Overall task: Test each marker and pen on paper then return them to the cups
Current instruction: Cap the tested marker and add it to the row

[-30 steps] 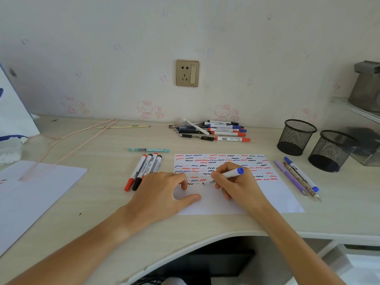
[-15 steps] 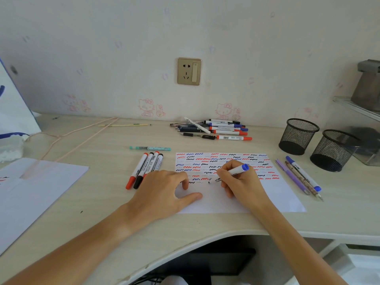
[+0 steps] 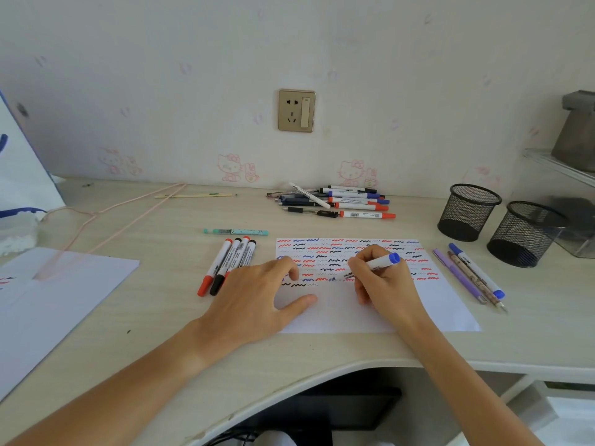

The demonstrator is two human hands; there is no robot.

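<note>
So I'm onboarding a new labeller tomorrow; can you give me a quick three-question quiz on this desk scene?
1. True or false: the two mesh cups already hold pens.
2. Which hand grips the blue-capped marker? A) left hand B) right hand
3. Fill in: the left hand rests on the ____.

Key: 1. false, both look empty. 2. B. 3. paper.

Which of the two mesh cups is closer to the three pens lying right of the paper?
The right cup, the one nearer the desk's front edge. The pens lie just left of its base; the other cup stands farther back.
</note>
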